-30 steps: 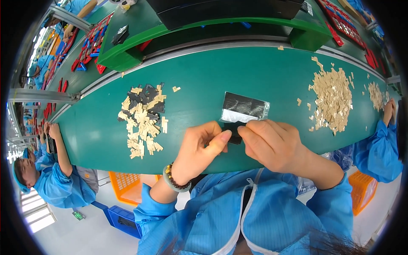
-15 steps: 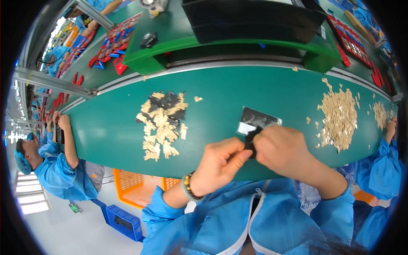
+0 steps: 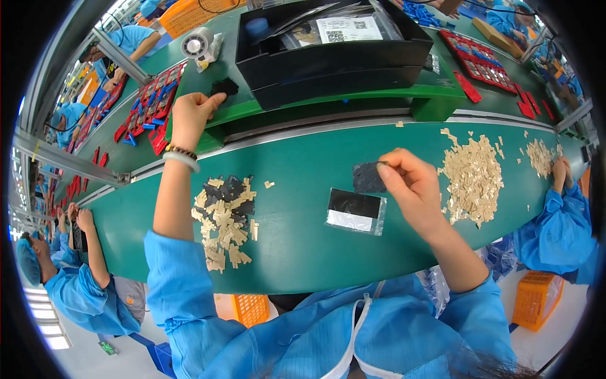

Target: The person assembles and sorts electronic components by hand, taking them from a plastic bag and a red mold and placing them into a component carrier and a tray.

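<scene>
At the far left my left hand point(image 3: 194, 117) reaches over the green raised shelf point(image 3: 183, 129). Its thumb and fingers are pinched at the near edge of a small black sheet point(image 3: 225, 87) there. Between thumb and fingers of my right hand point(image 3: 410, 187) is a dark, speckled rectangular sheet point(image 3: 368, 178), raised over the green table. Just below it lies a small clear plastic bag point(image 3: 379, 226) with a black and white content, untouched. A pile of beige flat pieces mixed with black ones point(image 3: 224, 224) lies under my left forearm.
A big heap of small beige pieces point(image 3: 473, 180) spreads right of my right hand, with a smaller heap point(image 3: 540, 158) beyond. On the shelf stand a black bin point(image 3: 328, 76) of bags and papers and a white spool point(image 3: 197, 43). Co-workers point(image 3: 82, 284) sit at both sides.
My hands have come apart. The left went up and left to the shelf; the right lifted slightly, now with the dark sheet. The view has tilted upward, showing the bin's inside.
</scene>
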Tool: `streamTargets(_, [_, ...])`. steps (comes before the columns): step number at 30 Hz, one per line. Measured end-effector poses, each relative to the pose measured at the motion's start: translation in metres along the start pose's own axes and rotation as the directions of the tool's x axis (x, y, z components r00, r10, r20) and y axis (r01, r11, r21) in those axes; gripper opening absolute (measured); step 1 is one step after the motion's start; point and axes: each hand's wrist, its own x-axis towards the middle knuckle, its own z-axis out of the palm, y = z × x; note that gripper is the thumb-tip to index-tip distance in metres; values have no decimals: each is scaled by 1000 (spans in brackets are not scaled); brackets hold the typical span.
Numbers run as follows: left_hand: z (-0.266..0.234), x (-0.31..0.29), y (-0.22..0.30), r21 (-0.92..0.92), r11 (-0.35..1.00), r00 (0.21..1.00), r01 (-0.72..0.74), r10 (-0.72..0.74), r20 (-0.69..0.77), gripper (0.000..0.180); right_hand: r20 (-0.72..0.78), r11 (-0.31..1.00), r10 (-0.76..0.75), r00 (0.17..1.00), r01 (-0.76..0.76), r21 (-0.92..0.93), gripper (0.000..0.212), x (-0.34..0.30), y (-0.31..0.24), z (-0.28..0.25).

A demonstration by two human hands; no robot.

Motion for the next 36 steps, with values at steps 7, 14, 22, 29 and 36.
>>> streamTargets(7, [35, -83, 56, 338, 865, 856, -371, 460, -235, 20, -91, 995, 84, 992, -79, 56, 9, -13, 2, -5])
streamTargets(14, [80, -208, 104, 239, 497, 492, -834, 866, -84, 34, 70, 917, 199, 977, -211, 338, 7, -29, -10, 32])
streamTargets(22, [75, -208, 101, 149, 462, 463, -874, 886, -29, 36, 236, 994, 36, 971, -59, 90, 13, -28, -16, 17])
streamTargets(29, [78, -214, 106, 84, 512, 511, -855, 859, -33, 35, 322, 997, 31, 946, -51, 54, 22, -31, -25, 14])
streamTargets(36, [75, -216, 106, 98, 506, 506, -857, 862, -21, 32, 371, 960, 109, 922, -195, 201, 26, -33, -23, 18])
